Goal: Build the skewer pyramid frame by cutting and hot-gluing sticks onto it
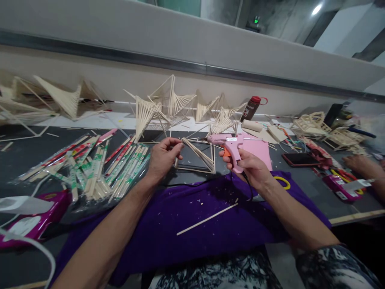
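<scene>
My left hand (162,158) pinches the upper left corner of a small frame of thin wooden sticks (200,154). Several sticks fan from that corner down to the frame's lower right. A pink glue gun (230,144) with an orange trigger is in my right hand (249,165), fingers wrapped round its handle. Its nozzle points left, close above the frame; whether it touches a stick I cannot tell. Beneath both hands lies a purple cloth (192,216) with a loose wooden stick (207,218) and small scraps on it.
Plastic-wrapped chopsticks (99,164) lie at left, beside a magenta device (57,204). Stick models (147,112) line the wall. A brown bottle (251,108), pink paper (255,150), a phone (300,159) and yellow-handled scissors (282,182) are to the right. Another person's hand (357,163) rests far right.
</scene>
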